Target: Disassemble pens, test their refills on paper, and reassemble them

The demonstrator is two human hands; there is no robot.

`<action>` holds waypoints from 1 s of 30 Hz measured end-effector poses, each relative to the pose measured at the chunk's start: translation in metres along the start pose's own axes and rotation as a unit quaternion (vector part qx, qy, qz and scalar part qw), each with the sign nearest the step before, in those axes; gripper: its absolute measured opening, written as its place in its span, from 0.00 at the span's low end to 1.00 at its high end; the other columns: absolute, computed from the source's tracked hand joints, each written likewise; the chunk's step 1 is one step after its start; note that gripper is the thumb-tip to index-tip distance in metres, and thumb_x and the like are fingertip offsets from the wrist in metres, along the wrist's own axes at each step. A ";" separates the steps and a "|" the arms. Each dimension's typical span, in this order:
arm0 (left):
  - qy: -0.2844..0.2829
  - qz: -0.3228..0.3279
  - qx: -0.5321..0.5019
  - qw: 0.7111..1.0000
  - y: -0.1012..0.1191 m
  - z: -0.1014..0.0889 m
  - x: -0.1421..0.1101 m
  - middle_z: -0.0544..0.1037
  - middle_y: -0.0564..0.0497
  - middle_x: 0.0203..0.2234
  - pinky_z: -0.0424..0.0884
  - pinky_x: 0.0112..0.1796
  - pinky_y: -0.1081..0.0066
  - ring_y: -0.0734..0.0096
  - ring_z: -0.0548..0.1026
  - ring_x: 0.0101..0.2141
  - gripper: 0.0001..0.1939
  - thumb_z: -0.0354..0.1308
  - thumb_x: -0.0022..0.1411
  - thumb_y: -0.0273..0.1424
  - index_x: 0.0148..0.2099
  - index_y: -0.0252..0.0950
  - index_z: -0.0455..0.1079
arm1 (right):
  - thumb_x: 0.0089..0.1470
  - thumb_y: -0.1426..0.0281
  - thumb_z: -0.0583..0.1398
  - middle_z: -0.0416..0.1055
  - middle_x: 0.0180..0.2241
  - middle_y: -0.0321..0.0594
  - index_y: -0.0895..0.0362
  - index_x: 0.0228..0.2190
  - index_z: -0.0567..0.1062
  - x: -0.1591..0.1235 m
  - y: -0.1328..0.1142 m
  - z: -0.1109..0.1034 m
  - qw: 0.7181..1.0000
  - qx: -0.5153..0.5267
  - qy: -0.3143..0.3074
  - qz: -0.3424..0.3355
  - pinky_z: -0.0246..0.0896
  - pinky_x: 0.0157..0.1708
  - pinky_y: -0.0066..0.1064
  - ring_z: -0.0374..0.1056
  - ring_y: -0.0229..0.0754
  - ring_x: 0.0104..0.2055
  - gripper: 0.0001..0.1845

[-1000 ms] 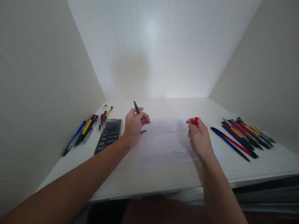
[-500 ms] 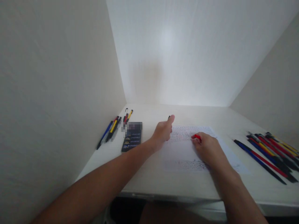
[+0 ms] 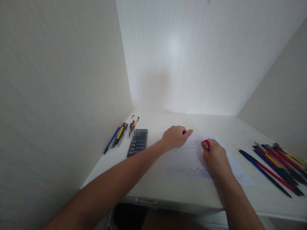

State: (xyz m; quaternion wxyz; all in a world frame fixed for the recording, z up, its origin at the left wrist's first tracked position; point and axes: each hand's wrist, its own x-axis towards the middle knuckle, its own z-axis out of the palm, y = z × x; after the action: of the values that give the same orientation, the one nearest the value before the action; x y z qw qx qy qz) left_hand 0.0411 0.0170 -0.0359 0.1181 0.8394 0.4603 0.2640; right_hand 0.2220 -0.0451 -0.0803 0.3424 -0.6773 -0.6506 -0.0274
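My left hand point(image 3: 176, 136) is closed around a pen, of which only the dark end point(image 3: 184, 132) shows by the thumb; the rest is hidden in the fist. It hovers over the upper left part of a white sheet of paper point(image 3: 184, 159). My right hand point(image 3: 214, 153) grips a red pen point(image 3: 207, 143) between thumb and fingers, over the right half of that sheet. Most of the pen's length is covered by the fingers. Lines of small handwriting run along the top and bottom of the paper, with a blank band between them.
A dark phone point(image 3: 137, 145) with a lit screen lies left of the paper. Several pens point(image 3: 116, 136) lie by the left wall, with a smaller group point(image 3: 134, 123) behind. Many more pens point(image 3: 280, 159) are spread at the right. White walls point(image 3: 179, 80) enclose the desk point(image 3: 153, 183).
My left hand has shifted right and rotated, its thumb now pointing right over the paper. The red pen has tilted in my right hand. The view has moved slightly.
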 end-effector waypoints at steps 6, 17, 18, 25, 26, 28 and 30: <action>-0.060 -0.023 0.096 0.993 0.001 0.032 0.019 0.80 0.44 0.38 0.70 0.37 0.64 0.58 0.77 0.39 0.14 0.52 0.65 0.39 0.42 0.37 0.74 | 0.54 0.67 0.56 0.73 0.27 0.42 0.53 0.22 0.62 0.000 0.001 -0.011 0.984 0.107 0.103 0.098 0.54 0.32 0.35 0.65 0.45 0.28 0.11; -0.045 -0.023 0.129 0.990 0.010 0.055 0.021 0.77 0.40 0.41 0.71 0.39 0.60 0.55 0.76 0.41 0.13 0.50 0.65 0.33 0.41 0.33 0.73 | 0.50 0.68 0.63 0.79 0.32 0.41 0.52 0.20 0.58 -0.002 0.003 -0.015 0.947 0.244 0.154 0.142 0.62 0.39 0.38 0.72 0.46 0.34 0.18; -0.045 -0.021 0.129 0.990 0.010 0.054 0.021 0.76 0.40 0.41 0.71 0.38 0.61 0.55 0.76 0.40 0.12 0.49 0.66 0.33 0.41 0.33 0.73 | 0.50 0.68 0.63 0.79 0.32 0.41 0.52 0.19 0.59 -0.003 0.003 -0.015 0.948 0.242 0.149 0.142 0.62 0.40 0.39 0.73 0.47 0.35 0.18; -0.045 0.077 0.052 0.995 0.009 0.033 0.008 0.75 0.48 0.35 0.68 0.39 0.67 0.66 0.73 0.37 0.10 0.52 0.67 0.34 0.37 0.35 0.71 | 0.49 0.68 0.64 0.79 0.34 0.42 0.52 0.18 0.58 -0.003 -0.003 -0.017 0.950 0.258 0.111 0.138 0.62 0.42 0.41 0.74 0.49 0.37 0.19; -0.035 0.099 0.019 0.994 0.009 0.028 0.004 0.75 0.49 0.34 0.67 0.39 0.67 0.67 0.72 0.36 0.10 0.52 0.67 0.34 0.36 0.35 0.70 | 0.49 0.69 0.63 0.80 0.34 0.43 0.52 0.18 0.57 -0.003 -0.004 -0.016 0.944 0.283 0.103 0.133 0.63 0.42 0.41 0.74 0.49 0.38 0.20; -0.013 0.113 -0.035 0.993 0.008 0.019 -0.003 0.75 0.50 0.32 0.66 0.38 0.67 0.68 0.72 0.35 0.09 0.54 0.67 0.33 0.35 0.35 0.70 | 0.49 0.69 0.63 0.80 0.35 0.43 0.51 0.19 0.55 -0.003 -0.006 -0.016 0.932 0.330 0.086 0.121 0.64 0.42 0.40 0.75 0.48 0.39 0.21; 0.001 0.101 -0.061 0.993 0.008 0.014 -0.010 0.74 0.50 0.31 0.65 0.36 0.67 0.68 0.71 0.34 0.08 0.55 0.66 0.32 0.35 0.35 0.70 | 0.49 0.70 0.63 0.80 0.35 0.43 0.51 0.19 0.54 -0.003 -0.009 -0.016 0.928 0.351 0.070 0.108 0.64 0.41 0.40 0.75 0.48 0.39 0.21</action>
State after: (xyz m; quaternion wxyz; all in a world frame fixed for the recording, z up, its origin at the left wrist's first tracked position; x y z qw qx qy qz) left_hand 0.0498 0.0047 -0.0475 0.1415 0.8726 0.3559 0.3031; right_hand 0.2202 -0.0564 -0.0659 0.6034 -0.5767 -0.5159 0.1929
